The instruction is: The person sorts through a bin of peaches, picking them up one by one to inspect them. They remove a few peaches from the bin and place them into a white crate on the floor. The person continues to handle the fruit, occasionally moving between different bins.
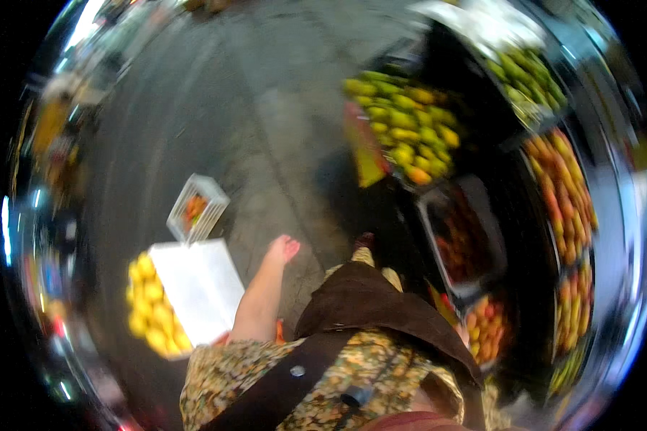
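My left hand point(285, 248) hangs over the concrete floor with nothing seen in it; blur hides how far its fingers are curled. Nearest to that arm is a white flat panel point(202, 288) beside a heap of yellow fruit point(153, 304). Part of my right hand point(462, 335) shows past the brown cloth point(366, 301) at my waist, close to a crate of reddish-yellow fruit point(485, 328). Whether it touches or holds anything is hidden. One shoe point(364, 241) is visible below me.
A white slatted basket point(198, 207) holds some orange items. Along the right stand a box of yellow-green fruit point(410, 124), a pale-rimmed crate point(434, 237) with dark reddish contents, green fruit point(525, 78) and rows of orange-red fruit point(561, 196). Concrete floor point(269, 118) stretches ahead between the stacks.
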{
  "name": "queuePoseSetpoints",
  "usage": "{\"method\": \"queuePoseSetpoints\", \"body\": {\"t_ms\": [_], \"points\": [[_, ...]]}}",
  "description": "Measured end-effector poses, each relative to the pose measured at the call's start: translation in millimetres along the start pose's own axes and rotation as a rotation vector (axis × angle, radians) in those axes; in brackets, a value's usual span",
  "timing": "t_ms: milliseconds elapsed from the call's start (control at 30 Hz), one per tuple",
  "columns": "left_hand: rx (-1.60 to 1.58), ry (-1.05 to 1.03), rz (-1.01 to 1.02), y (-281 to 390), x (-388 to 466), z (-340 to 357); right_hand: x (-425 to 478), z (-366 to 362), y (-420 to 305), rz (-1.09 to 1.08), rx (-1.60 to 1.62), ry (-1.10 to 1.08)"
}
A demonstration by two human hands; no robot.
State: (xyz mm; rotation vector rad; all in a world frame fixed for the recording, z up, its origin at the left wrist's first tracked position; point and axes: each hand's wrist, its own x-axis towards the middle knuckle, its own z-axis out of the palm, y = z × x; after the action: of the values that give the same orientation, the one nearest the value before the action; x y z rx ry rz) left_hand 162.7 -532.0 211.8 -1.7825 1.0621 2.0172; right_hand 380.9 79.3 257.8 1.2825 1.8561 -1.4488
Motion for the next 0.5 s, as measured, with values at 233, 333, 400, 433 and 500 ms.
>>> {"method": "queuePoseSetpoints", "body": {"t_ms": [233, 333, 400, 433, 500], "points": [[0.766, -0.424, -0.005, -101.1, -95.1, 152.8, -24.8, 16.7, 78.5, 0.178, 0.383, 0.246], [0.971, -0.505, 0.027, -128.5, -109.5, 197.2, -43.0, 33.3, 100.7, 0.199, 0.235, 0.334], [1.029, -0.535, 0.041, -144.0, -118.6, 221.4, -63.4, 41.4, 107.9, 0.12, -0.052, 0.421], [1.051, -0.545, 0.053, -149.9, -122.1, 229.5, -68.8, 44.7, 106.0, 0.113, -0.061, 0.414], [1.158, -0.553, 0.093, -165.2, -125.6, 243.9, -74.0, 44.9, 103.6, 0.1, -0.09, 0.412]]}}
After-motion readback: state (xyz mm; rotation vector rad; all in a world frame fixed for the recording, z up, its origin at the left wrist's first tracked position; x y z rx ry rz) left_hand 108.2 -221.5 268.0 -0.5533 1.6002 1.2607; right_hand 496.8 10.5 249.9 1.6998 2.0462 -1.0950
